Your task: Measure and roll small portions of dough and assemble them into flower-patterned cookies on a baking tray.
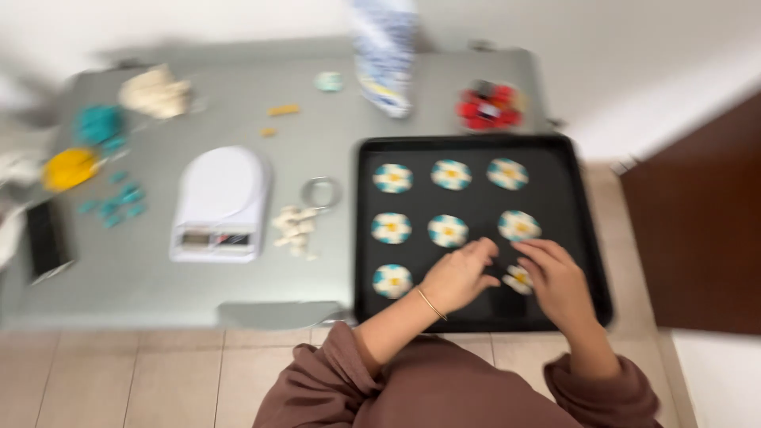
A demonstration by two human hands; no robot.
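Seen from overhead, blurred. Far left of grey table (143,285): yellow lump (68,168) and teal dough bits (119,198) w/ dark phone-like slab (47,239) at 6 o'clock of them. Pale dough heap (154,93) at 12 o'clock of white kitchen scale (219,204); metal ring cutter (320,192) and small pale pieces (293,228) at scale's 3 o'clock. Blue-white bag (386,51) at table's back edge.

On black baking tray (483,313), flower-pattern cookies in rows. Left hand (458,276), gold bracelet at wrist, fingers curled loosely together, tips pointing to 2 o'clock, resting on tray between cookies. Flower cookie (518,278) just at 3 o'clock of those fingertips, touching right hand (557,281); right fingers bent together over cookie's edge – pinching or only touching, can't tell thru blur. Red container (489,106) at tray's 12 o'clock.
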